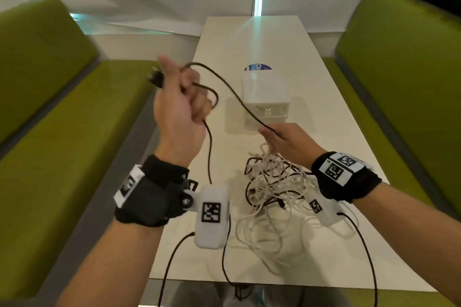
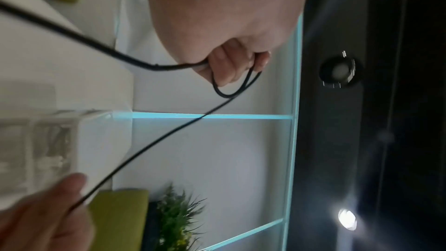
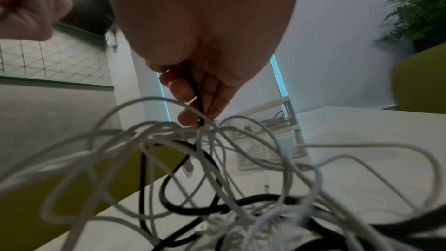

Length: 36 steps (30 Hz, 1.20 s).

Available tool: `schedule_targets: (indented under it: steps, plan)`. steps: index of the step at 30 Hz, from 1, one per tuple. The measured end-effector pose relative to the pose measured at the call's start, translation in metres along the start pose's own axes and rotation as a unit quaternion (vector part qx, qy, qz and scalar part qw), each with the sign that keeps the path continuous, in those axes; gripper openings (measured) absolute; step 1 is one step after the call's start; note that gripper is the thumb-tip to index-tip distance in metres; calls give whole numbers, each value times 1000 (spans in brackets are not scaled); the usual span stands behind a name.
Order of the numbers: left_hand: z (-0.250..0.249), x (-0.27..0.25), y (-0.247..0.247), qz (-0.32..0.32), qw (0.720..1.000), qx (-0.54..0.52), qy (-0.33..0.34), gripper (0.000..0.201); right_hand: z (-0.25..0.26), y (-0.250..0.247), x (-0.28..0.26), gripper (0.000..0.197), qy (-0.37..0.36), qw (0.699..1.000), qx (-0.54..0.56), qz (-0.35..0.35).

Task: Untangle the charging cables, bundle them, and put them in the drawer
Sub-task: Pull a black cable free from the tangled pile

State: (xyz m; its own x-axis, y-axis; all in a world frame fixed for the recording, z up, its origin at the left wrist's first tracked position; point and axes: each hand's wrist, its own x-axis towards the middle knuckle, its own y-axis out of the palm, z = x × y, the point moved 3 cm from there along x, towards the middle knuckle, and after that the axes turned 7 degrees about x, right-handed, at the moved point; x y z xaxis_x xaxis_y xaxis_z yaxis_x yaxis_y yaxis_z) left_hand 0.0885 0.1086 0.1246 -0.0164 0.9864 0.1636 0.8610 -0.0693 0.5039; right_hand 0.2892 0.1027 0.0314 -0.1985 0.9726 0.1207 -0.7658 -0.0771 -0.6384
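My left hand (image 1: pixel 184 97) is raised over the table's left edge and grips a black cable (image 1: pixel 224 82), with a loop of it round the curled fingers (image 2: pixel 231 68) and the plug end (image 1: pixel 156 78) sticking out to the left. The black cable (image 2: pixel 144 152) runs down to my right hand (image 1: pixel 282 139), which pinches it (image 3: pixel 195 91) just above a tangled heap of white and black cables (image 1: pixel 274 189) on the table. Some white strands (image 3: pixel 169 127) lift with it. Behind stands a small translucent drawer unit (image 1: pixel 265 99).
The white table (image 1: pixel 336 244) runs away from me between two green benches (image 1: pixel 62 132) (image 1: pixel 399 70). A round blue sticker (image 1: pixel 258 67) lies behind the drawer unit. Wrist-camera leads hang off the front edge. A plant (image 3: pixel 419 7) stands at the far right.
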Motion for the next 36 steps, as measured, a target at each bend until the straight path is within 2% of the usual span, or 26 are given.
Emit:
schedule_targets:
  steps: [1, 3, 5, 8, 11, 15, 17, 19, 21, 22, 24, 27, 28, 29, 31, 32, 33, 34, 36]
  plan:
    - [-4, 4, -2, 2, 1000, 6, 13, 55, -1, -1, -1, 44, 7, 1000, 15, -2]
    - [0, 2, -5, -2, 991, 128, 43, 49, 4, -1, -1, 39, 3, 999, 42, -13]
    - [14, -7, -8, -9, 949, 305, 84, 41, 11, 0, 0, 36, -8, 998, 59, -35]
    - [34, -21, -10, -3, 868, 479, 133, 51, 20, 0, 4, 38, -11, 995, 72, -65]
    - [51, -28, -5, 68, 816, 552, 156, 37, 25, -1, 5, 39, -13, 999, 21, -48]
    - [62, -31, 8, 179, 724, 639, 190, 43, 34, -4, 4, 40, -36, 999, -27, -20]
    - [62, -30, 12, 194, 689, 678, 170, 38, 33, -3, 3, 38, -39, 999, -29, -6]
    - [58, -25, 14, 170, 671, 708, 143, 31, 28, 1, 3, 35, -38, 999, -27, 9]
    - [49, -18, 12, 135, 685, 703, 140, 30, 22, 5, 3, 33, -37, 999, -27, 12]
    - [44, -15, 12, 125, 707, 680, 147, 31, 18, 7, 3, 33, -36, 999, -25, 10]
    - [35, -15, 14, 123, 787, 587, 148, 30, 12, 10, 3, 37, -19, 1000, -10, 16]
    - [23, -18, 21, 90, 936, 327, 95, 24, 8, 12, 2, 39, 6, 999, 1, 34]
    - [20, -17, 21, 56, 966, 242, 67, 27, 8, 14, 2, 39, 5, 999, -7, 48]
    - [17, -14, 20, 23, 984, 174, 43, 30, 9, 16, 2, 38, 2, 998, -21, 64]
    - [16, -6, 15, -16, 995, 101, 10, 35, 10, 21, 1, 37, -12, 996, -35, 84]
    - [17, -2, 11, -21, 993, 113, 6, 37, 9, 22, 1, 37, -14, 996, -22, 82]
    - [20, 1, 8, -19, 985, 170, 10, 37, 8, 22, 3, 36, -7, 997, -6, 75]
    - [22, 2, 5, -11, 962, 272, 23, 37, 5, 22, 5, 36, 7, 998, 8, 62]
    - [30, 2, 0, 9, 872, 484, 76, 30, 4, 22, 11, 32, 44, 998, 40, 33]
